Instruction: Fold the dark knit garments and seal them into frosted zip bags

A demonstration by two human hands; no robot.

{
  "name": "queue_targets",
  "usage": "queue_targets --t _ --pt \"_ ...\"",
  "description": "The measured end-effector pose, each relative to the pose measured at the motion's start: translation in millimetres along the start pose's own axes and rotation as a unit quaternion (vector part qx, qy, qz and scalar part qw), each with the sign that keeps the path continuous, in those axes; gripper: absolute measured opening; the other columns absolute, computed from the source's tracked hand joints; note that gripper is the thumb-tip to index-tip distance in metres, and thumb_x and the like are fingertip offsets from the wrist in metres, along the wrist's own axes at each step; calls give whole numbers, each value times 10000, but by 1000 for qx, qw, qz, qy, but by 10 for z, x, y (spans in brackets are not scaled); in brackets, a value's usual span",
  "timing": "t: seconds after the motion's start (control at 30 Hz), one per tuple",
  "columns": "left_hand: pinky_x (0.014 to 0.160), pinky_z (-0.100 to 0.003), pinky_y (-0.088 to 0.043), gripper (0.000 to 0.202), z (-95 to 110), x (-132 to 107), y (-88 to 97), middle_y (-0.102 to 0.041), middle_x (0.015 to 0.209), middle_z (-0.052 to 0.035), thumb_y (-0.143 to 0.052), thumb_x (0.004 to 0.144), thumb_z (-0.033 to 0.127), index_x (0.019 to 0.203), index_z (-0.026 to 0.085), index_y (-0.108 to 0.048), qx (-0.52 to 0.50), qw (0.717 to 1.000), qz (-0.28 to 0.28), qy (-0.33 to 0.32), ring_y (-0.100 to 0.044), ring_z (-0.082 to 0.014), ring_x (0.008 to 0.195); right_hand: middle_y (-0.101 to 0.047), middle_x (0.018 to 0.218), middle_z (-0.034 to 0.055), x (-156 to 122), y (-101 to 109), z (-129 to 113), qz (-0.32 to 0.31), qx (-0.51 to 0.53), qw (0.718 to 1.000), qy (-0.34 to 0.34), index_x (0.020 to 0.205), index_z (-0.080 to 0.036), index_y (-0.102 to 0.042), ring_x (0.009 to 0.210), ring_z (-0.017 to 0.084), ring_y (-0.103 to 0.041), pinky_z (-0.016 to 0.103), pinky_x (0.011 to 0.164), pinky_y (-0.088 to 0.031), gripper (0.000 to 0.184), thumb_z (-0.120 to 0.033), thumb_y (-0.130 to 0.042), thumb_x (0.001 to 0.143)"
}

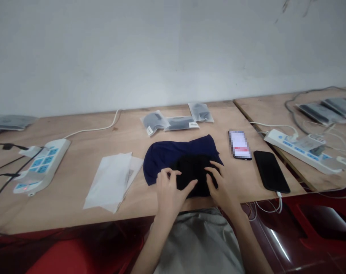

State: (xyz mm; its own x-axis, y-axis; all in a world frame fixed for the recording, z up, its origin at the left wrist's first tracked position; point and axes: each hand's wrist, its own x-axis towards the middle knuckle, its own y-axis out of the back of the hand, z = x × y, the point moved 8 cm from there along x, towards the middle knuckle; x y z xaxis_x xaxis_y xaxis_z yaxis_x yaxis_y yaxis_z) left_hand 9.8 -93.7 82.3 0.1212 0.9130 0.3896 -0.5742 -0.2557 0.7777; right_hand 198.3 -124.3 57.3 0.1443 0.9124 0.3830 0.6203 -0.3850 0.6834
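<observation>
A navy blue cloth (175, 152) lies on the wooden table (84, 160) near its front edge, with a black cloth (194, 167) on top of it. My left hand (170, 190) rests on the black cloth's left side, fingers curled and pinching its edge. At the black cloth's right side my right hand (220, 184) has its fingers bent down onto the fabric. Both hands touch the black cloth.
Clear plastic bags (112, 180) lie flat left of the cloths. Several bagged dark items (175, 120) sit behind them. Two phones (239, 144) (271, 171) lie to the right. Power strips (43, 163) (301, 150) with cables sit at both sides. More bagged items (327, 108) are far right.
</observation>
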Motion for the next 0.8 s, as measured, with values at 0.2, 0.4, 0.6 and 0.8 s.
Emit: queue_targets --t 0.2,0.4,0.6,0.8 --pt "806 -418 -479 59 84 54 -222 -570 884 -72 -676 784 223 795 196 -625 -9 997 -79 24 -549 -253 869 -576 1248 150 -25 -65 7 -11 -28 1000 8 1135 -205 -616 1189 300 -541 531 991 -480 267 -227 -432 944" --pt "795 -399 -504 158 -668 -1 365 -664 901 -55 -564 823 314 951 223 -573 -60 981 -6 182 -635 -257 885 -573 1248 158 -90 -60 218 -17 -12 1000 -23 1148 -182 -594 1165 293 -565 517 994 -486 277 -278 -405 970" --pt "847 -483 -514 377 -1299 -279 747 -670 1104 -143 -501 816 270 1182 181 -515 47 964 5 261 -649 -309 966 -598 1252 142 -87 -28 264 -10 -17 999 -39 1141 -199 -601 1117 288 -608 504 960 -509 287 -297 -395 968" --pt "1084 -501 -395 412 -1028 163 548 -554 1375 -152 -450 923 352 1297 203 -537 32 999 -22 27 -494 -303 1304 -603 1316 147 299 -20 307 -23 -107 994 24 1220 -199 -631 1219 332 -549 566 1006 -449 359 -297 -410 954"
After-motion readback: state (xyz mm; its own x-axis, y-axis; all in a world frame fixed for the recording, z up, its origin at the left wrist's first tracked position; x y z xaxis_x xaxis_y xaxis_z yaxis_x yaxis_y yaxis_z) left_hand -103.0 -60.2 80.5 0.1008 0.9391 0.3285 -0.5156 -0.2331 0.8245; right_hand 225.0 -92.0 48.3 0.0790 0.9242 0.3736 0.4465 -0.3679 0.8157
